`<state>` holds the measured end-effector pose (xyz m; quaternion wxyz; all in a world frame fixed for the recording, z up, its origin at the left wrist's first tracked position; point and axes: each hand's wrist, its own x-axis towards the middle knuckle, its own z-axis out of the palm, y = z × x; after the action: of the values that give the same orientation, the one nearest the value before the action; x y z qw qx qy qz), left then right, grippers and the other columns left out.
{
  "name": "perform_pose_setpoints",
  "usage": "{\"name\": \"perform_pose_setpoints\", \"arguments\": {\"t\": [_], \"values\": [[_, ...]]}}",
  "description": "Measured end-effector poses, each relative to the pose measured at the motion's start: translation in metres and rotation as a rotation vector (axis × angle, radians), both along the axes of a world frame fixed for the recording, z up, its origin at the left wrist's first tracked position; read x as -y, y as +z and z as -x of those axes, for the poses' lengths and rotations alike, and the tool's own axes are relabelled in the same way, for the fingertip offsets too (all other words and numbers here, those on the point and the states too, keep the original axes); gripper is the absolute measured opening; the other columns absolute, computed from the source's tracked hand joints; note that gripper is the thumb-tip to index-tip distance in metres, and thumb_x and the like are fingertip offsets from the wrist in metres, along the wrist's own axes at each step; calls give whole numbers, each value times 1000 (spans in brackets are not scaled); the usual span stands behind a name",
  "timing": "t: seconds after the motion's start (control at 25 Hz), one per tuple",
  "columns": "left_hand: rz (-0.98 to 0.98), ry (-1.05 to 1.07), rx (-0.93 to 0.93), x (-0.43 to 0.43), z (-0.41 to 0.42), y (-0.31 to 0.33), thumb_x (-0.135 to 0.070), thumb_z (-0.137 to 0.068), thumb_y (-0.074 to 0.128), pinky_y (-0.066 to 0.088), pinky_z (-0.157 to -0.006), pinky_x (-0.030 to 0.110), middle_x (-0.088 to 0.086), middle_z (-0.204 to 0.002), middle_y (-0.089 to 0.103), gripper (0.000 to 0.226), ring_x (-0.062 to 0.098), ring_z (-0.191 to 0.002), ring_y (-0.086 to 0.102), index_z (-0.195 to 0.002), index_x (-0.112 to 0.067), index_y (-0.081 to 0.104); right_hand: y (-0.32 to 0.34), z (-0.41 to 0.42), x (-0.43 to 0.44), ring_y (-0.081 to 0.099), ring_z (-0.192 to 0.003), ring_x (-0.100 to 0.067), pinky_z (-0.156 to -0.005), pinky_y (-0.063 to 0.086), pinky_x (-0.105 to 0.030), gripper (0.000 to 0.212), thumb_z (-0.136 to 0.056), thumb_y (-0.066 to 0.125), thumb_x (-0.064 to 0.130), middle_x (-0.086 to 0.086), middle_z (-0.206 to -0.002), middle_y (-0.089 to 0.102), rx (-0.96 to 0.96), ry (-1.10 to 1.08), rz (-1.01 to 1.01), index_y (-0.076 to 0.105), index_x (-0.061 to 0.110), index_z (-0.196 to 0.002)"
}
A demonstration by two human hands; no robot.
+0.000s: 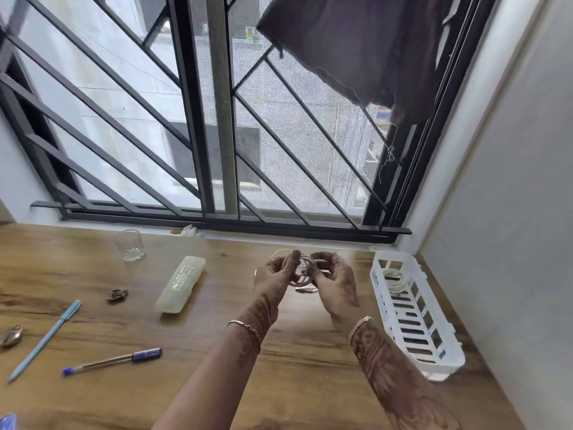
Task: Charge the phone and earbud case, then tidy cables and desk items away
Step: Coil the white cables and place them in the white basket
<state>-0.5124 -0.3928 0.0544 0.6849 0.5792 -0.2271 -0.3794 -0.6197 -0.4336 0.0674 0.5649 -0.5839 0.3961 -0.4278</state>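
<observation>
Above the middle of the wooden desk (294, 352), both my hands hold a white cable (303, 268) wound into a small coil. My left hand (274, 277) grips the coil's left side, thumb up. My right hand (333, 280) pinches its right side, and a loose end hangs below. To the right, by the wall, stands a white slotted basket (434, 346) with another coiled white cable (394, 279) lying in its far end. No phone or earbud case is in view.
On the left of the desk lie a pale long case (181, 283), a clear glass (130, 245), a light blue pen (46, 338), a blue-capped pen (113, 361), a small hair clip (117, 294) and a metal padlock (12, 335). A barred window runs behind.
</observation>
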Motion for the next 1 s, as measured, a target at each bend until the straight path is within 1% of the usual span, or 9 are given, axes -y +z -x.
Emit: {"name": "perform_pose_setpoints", "arguments": {"t": [0.08,0.16,0.32,0.44,0.52,0.6,0.72,0.84,1.0], "values": [[30,-27,43,1,0,-1,-38,-73,72,41,-49,14,0,-60,61,26,4,-47,53,-76,-12,68,1,2,-1,66,-61,-7,-48,50,-15,21,-89,62,0,-8,-87,66,83,7,-58,53,8,-105],[37,-16,90,2,-1,-3,-29,-81,70,44,-54,15,-1,-64,62,17,1,-51,53,-76,-13,68,1,4,-1,65,-58,-5,-48,49,-16,22,-88,62,-2,-7,-83,65,131,13,-96,50,9,-103],[13,-30,95,1,0,-6,-30,-87,64,45,-60,23,-6,-63,63,20,8,-59,53,-73,-16,65,3,5,-2,64,-60,-15,-50,53,-22,20,-86,62,-6,-10,-78,64,295,43,-219,52,10,-91],[-42,-118,147,-4,4,-4,-37,-94,54,52,-57,28,-3,-67,62,22,11,-57,59,-84,-18,60,2,6,0,64,-65,-20,-54,56,-25,20,-84,61,-11,-12,-79,63,407,65,-307,54,7,-86],[-55,-156,171,-7,4,-1,-38,-95,50,53,-49,25,0,-70,61,22,12,-51,61,-95,-17,58,0,8,2,62,-71,-24,-59,58,-26,20,-83,60,-13,-14,-82,62,466,86,-351,55,7,-85],[-61,-196,150,-9,4,0,-36,-96,49,52,-43,24,3,-72,60,24,14,-46,60,-105,-14,56,-2,9,3,62,-73,-24,-61,59,-27,21,-82,59,-14,-13,-83,63,512,105,-385,56,6,-84],[-65,-224,108,-8,2,-3,-33,-96,50,56,-46,28,6,-75,60,27,16,-46,61,-112,-12,53,-5,10,3,65,-72,-22,-62,59,-28,21,-80,60,-15,-14,-85,64,557,127,-429,57,6,-82],[-18,-171,122,-6,1,-9,-26,-95,53,56,-51,26,5,-71,63,17,9,-50,63,-105,-12,55,-7,12,6,65,-69,-19,-61,57,-25,21,-78,63,-14,-13,-85,65,488,124,-378,59,6,-83],[21,-104,89,-4,1,-13,-19,-94,56,55,-51,24,7,-72,66,3,7,-49,63,-94,-17,58,-7,13,8,66,-68,-14,-58,54,-21,20,-79,69,-6,-11,-87,67,242,105,-173,59,8,-89]]}}
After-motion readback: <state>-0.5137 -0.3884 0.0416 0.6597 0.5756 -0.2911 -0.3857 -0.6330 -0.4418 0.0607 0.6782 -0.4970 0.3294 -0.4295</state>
